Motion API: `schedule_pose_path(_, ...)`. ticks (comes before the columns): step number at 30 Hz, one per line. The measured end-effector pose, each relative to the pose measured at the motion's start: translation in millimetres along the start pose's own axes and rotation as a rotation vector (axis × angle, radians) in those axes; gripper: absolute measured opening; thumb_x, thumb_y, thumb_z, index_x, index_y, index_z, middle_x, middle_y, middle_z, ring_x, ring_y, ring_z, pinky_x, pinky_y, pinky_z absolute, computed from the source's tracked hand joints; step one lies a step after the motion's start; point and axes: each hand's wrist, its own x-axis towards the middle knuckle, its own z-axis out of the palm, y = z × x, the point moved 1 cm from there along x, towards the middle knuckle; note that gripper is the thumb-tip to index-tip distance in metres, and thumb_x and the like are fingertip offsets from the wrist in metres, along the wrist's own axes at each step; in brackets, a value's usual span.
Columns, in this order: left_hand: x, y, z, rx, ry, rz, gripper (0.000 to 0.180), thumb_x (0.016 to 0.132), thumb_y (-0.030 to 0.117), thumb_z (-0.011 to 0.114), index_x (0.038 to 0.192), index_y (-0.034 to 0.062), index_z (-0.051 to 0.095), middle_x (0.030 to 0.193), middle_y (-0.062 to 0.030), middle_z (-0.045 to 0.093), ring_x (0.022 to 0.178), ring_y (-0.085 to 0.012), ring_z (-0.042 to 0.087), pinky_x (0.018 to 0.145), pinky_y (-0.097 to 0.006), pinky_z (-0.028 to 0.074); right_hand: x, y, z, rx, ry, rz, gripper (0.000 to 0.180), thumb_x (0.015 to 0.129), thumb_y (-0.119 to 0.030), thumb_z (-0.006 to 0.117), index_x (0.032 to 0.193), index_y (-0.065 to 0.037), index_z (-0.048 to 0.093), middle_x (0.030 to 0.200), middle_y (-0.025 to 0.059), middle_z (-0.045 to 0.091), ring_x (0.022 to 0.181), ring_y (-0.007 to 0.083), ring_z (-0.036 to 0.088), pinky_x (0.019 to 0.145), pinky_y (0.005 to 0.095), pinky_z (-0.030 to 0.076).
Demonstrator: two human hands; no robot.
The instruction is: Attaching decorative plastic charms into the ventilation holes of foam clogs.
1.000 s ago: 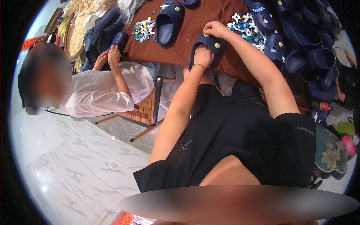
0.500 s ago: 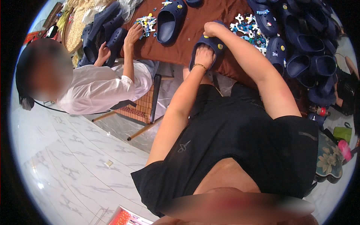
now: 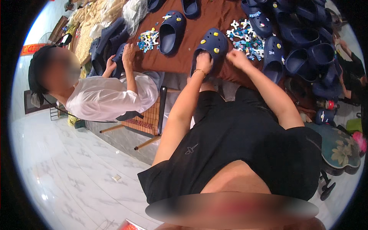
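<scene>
A navy clog [image 3: 210,43] with several yellow-and-white charms on its upper lies at the table's near edge, toe pointing away from me. My left hand [image 3: 204,62] reaches into its foot opening and holds it; the fingertips are hidden inside. Just right of the clog, apart from it, my right hand [image 3: 237,59] is closed with the fingers curled together. Whatever it may hold is too small to make out. Close by that hand lies a pile of small blue, white and black shoe charms [image 3: 247,40].
Brown cloth [image 3: 195,30] covers the table. Another decorated clog [image 3: 171,34] and a second charm pile [image 3: 148,40] lie to the left. Many navy clogs [image 3: 306,38] are heaped at right. At left, a person in a white shirt [image 3: 107,96] handles a clog [image 3: 119,57].
My right hand has left the clog's toe and moved to its right side. My left hand stays inside the clog. The other person's hand has gone from the charm pile to their clog.
</scene>
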Motion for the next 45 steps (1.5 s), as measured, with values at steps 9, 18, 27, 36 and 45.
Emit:
schedule_pose_path(9, 3, 32, 4, -0.387, 0.457, -0.136, 0.038, 0.063, -0.004, 0.053, 0.099, -0.0092, 0.042, 0.096, -0.0283, 0.048, 0.092, -0.0409, 0.046, 0.081, -0.042, 0.038, -78, -31, 45, 0.494, -0.321, 0.277, 0.061, 0.069, -0.023, 0.066, 0.111, 0.005, 0.032, 0.070, 0.0088, 0.055, 0.053, 0.0137, 0.056, 0.039, 0.0219, 0.041)
schedule_pose_path(18, -31, 64, -59, -0.434, 0.601, 0.177, 0.038, 0.073, 0.003, 0.051, 0.110, -0.0021, 0.043, 0.107, -0.0193, 0.048, 0.100, -0.0335, 0.046, 0.085, -0.037, 0.038, 2, -24, 32, 0.364, 0.098, 0.009, 0.047, 0.065, -0.023, 0.062, 0.099, 0.005, 0.046, 0.088, 0.0198, 0.058, 0.084, 0.0282, 0.057, 0.074, 0.0344, 0.043)
schedule_pose_path(27, -74, 147, -213, -0.449, 0.301, 0.794, 0.029, 0.069, 0.002, 0.054, 0.098, 0.0041, 0.055, 0.100, -0.0123, 0.055, 0.089, -0.0264, 0.054, 0.076, -0.034, 0.043, 185, -133, 18, 0.421, 0.100, -0.096, 0.064, 0.067, -0.035, 0.061, 0.112, 0.007, 0.043, 0.096, 0.0225, 0.055, 0.084, 0.0283, 0.057, 0.073, 0.0331, 0.045)
schedule_pose_path(36, -133, 226, -295, -0.268, 0.248, 1.473, 0.037, 0.078, 0.023, 0.036, 0.105, 0.0020, 0.050, 0.104, -0.0201, 0.051, 0.091, -0.0297, 0.053, 0.086, -0.041, 0.039, 142, -60, 7, 0.058, 0.090, -0.168, 0.038, 0.069, -0.027, 0.059, 0.098, -0.003, 0.057, 0.095, 0.0147, 0.058, 0.089, 0.0243, 0.055, 0.078, 0.0320, 0.043)
schedule_pose_path(45, -137, 209, -313, -0.170, -0.214, 1.471, 0.032, 0.080, 0.014, 0.042, 0.107, -0.0031, 0.045, 0.106, -0.0213, 0.048, 0.094, -0.0291, 0.048, 0.091, -0.037, 0.033, 89, 20, -119, -0.347, 0.640, -0.243, 0.020, 0.069, -0.010, 0.055, 0.088, -0.006, 0.058, 0.090, 0.0137, 0.053, 0.087, 0.0309, 0.050, 0.078, 0.0379, 0.040)
